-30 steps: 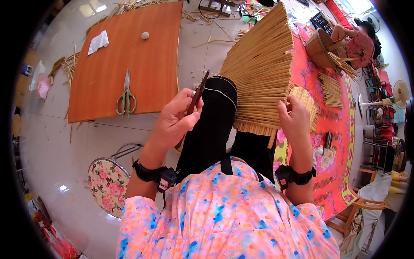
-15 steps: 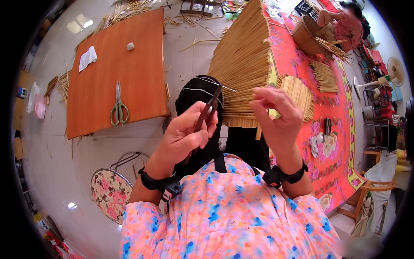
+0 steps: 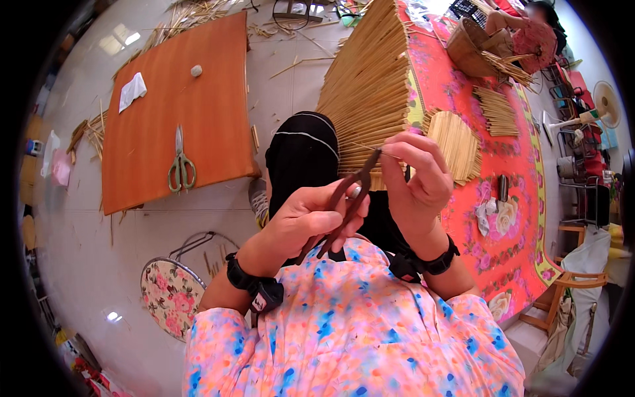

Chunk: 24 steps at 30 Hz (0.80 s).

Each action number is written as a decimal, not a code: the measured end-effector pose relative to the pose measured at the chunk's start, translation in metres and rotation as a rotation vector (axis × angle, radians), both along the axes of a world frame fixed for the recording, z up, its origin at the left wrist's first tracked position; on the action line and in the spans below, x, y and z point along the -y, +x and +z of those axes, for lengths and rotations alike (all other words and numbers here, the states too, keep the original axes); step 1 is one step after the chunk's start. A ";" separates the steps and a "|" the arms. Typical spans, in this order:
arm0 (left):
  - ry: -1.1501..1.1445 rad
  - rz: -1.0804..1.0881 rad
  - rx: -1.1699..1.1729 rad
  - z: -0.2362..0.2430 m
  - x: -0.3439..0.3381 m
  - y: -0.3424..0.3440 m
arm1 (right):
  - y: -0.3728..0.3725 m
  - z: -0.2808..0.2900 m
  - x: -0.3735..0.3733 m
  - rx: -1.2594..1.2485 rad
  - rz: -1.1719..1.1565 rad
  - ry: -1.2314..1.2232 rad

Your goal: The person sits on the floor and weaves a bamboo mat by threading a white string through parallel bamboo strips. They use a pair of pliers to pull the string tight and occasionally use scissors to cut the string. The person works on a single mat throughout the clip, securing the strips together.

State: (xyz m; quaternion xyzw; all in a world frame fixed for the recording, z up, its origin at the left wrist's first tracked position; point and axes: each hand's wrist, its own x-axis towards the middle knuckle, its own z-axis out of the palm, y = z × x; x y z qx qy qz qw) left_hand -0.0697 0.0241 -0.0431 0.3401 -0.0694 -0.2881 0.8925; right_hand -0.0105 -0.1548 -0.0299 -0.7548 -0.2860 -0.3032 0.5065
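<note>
My left hand (image 3: 297, 221) is closed around dark brown pliers (image 3: 366, 173), their handles spread toward my lap and their jaw tips pointing up to the right. At the tips my right hand (image 3: 420, 182) pinches a thin needle-like piece (image 3: 365, 145), which sticks out to the left past the jaws. Whether the jaws grip it I cannot tell. Beneath and beyond the hands, a large fan-shaped panel of straw-coloured stalks (image 3: 374, 73) stretches away beside my knee (image 3: 304, 149). A smaller rounded stalk panel (image 3: 453, 142) lies right of my right hand.
On the orange board (image 3: 211, 99) at left lie green-handled scissors (image 3: 180, 165), a white cloth (image 3: 133, 91) and a small pale ball (image 3: 196, 71). At right, a red flowered cloth (image 3: 489, 264) carries cut stalks (image 3: 496, 109) and a basket (image 3: 469, 46). Another person (image 3: 536, 36) sits behind.
The pliers have moved right and down, from over my knee to my right hand, and their handles have spread. My right hand has closed from a loose curl into a pinch on the needle-like piece.
</note>
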 end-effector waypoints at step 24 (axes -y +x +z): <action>2.261 0.481 0.668 -0.228 -0.230 0.076 | -0.020 -0.048 0.100 -0.710 -0.151 0.137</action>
